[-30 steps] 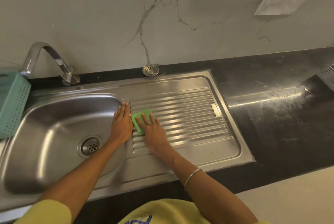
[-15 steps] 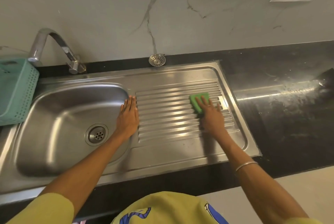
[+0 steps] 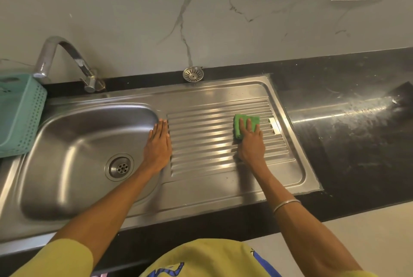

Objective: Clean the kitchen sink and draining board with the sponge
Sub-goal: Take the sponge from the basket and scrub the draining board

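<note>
While the left hand (image 3: 157, 145) lies flat with straight fingers on the steel strip between basin and ridges, the black counter (image 3: 348, 107) runs off beyond the right hand (image 3: 251, 142), dusty and streaked with glare. Next in size, the sink (image 3: 67, 156) opens just left of the left hand, its round drain (image 3: 120, 168) near that wrist. Between the two hands spreads the ridged draining board (image 3: 205, 140); the left palm's edge touches its first ridges. Far to the left of the left hand, a teal basket (image 3: 21, 115) overlaps the sink's rim, and the curved tap (image 3: 67, 62) stands behind the basin against the marble wall. Under the right hand's spread, straight fingers sits the green sponge (image 3: 242, 122), pressed flat on the ridges near the board's far right end, its top and left edge showing. Behind the board, between the hands, a small round strainer (image 3: 193, 74) leans at the wall's foot. A thin bangle (image 3: 286, 204) circles the right forearm.
</note>
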